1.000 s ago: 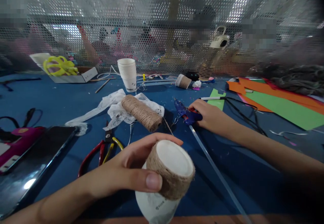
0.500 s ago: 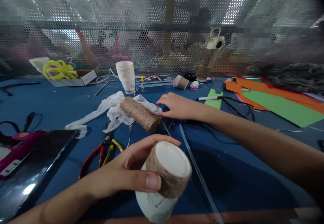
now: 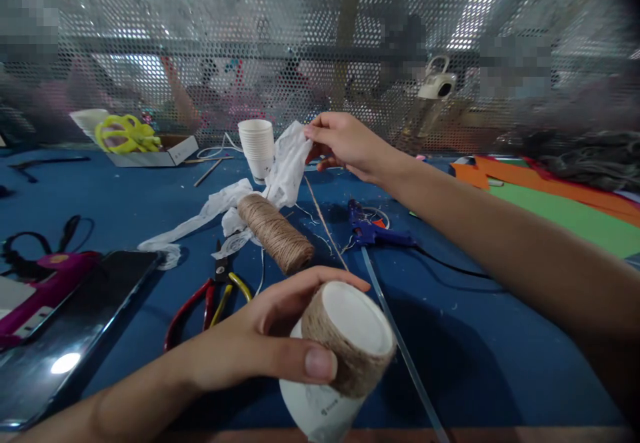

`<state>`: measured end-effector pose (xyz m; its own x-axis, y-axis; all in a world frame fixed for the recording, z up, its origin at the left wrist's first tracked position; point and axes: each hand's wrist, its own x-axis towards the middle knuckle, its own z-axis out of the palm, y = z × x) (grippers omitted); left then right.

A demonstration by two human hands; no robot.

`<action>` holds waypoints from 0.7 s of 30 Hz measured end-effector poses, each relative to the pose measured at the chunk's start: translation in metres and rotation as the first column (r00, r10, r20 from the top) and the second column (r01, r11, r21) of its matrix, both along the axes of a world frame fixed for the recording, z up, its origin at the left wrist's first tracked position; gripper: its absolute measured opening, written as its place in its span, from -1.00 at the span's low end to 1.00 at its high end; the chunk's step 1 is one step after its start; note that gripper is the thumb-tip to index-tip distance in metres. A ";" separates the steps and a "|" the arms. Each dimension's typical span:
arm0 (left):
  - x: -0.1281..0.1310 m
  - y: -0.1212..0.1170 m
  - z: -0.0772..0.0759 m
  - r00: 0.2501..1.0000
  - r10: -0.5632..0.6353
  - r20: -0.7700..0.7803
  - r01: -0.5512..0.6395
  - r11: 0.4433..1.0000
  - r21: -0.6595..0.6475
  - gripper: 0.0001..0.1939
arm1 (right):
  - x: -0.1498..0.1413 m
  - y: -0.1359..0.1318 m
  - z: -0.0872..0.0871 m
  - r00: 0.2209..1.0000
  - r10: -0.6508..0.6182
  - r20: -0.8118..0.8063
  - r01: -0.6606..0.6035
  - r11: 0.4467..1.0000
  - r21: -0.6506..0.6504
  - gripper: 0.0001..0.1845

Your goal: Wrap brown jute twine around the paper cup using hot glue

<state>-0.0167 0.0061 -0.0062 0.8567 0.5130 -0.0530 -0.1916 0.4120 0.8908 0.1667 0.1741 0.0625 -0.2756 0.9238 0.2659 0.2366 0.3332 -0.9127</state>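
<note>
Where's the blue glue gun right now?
The blue glue gun lies on the blue table, right of the twine spool, below the raised right hand.

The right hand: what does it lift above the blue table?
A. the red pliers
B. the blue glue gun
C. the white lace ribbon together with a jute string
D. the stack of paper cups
C: the right hand pinches the white lace ribbon and the jute string, while the glue gun lies on the table.
</note>
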 end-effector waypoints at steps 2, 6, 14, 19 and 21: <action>0.000 0.000 0.000 1.000 0.001 0.002 -0.001 1.000 -0.010 -0.39 | -0.003 0.001 0.002 0.992 -0.024 -0.123 0.018 0.999 -0.048 -0.74; 0.001 0.001 0.000 1.000 0.019 -0.004 -0.019 1.000 -0.016 -0.41 | -0.006 0.004 0.007 0.954 -0.085 -0.288 0.079 0.996 -0.030 -0.72; 0.002 0.001 -0.002 0.999 0.047 0.004 -0.047 0.999 0.001 -0.40 | -0.003 0.007 0.023 0.937 -0.131 -0.325 0.230 0.929 0.290 -0.73; 0.000 0.000 -0.002 0.999 0.023 0.045 -0.024 1.000 0.020 -0.36 | -0.005 -0.008 0.018 0.997 0.048 -0.065 -0.021 0.930 0.367 -0.83; -0.001 0.000 -0.002 0.999 0.009 0.053 -0.010 1.000 0.027 -0.35 | -0.008 -0.019 0.013 0.983 0.167 0.075 -0.182 0.937 0.299 -0.86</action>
<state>-0.0180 0.0065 -0.0086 0.8530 0.5219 0.0062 -0.2425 0.3856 0.8902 0.1587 0.1547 0.0751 -0.4444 0.7373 0.5087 0.1908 0.6328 -0.7505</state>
